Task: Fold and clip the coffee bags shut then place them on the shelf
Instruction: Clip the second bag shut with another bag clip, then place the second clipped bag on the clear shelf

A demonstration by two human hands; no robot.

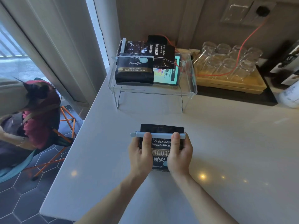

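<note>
Coffee bag is lying on the white counter, well short of the clear shelf already carrying other bags, with glasses standing beside it. Left hand and right hand are gripping the bag's sides, thumbs pressing the pale blue clip lying across its folded top.

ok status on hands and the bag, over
Both hands, left and right, on bag, thumbs on clip. Bag on counter, top strip above clip. Shelf holds three bags; path clear.
</note>
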